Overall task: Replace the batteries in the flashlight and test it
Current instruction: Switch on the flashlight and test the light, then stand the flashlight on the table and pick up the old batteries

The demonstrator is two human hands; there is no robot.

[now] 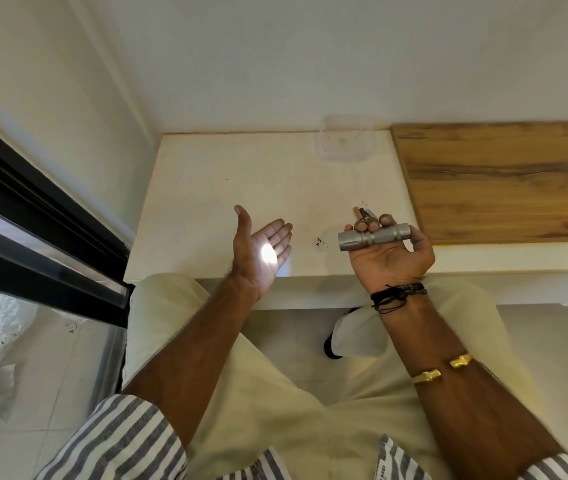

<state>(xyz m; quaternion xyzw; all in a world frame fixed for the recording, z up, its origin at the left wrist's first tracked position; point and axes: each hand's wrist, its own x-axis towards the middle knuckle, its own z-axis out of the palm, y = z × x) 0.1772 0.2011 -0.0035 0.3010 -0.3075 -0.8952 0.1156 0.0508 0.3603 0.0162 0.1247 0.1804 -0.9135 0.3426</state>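
Note:
A silver metal flashlight (374, 236) lies across the palm of my right hand (391, 252), its head pointing left, with my fingers curled around it. It is lit: a bright white spot falls on the palm of my left hand (262, 251), which is held upright and open a short way to the left, facing the lens. Both hands hover over the near edge of the white tabletop (241, 181). Just behind my right fingers, a couple of small cylindrical batteries (365, 214) lie on the table, partly hidden.
A clear plastic container (346, 140) stands at the back of the table against the wall. A wooden board (504, 181) covers the table's right part. Small dark specks (319, 241) lie between my hands. A black-framed glass door (33, 223) is at left.

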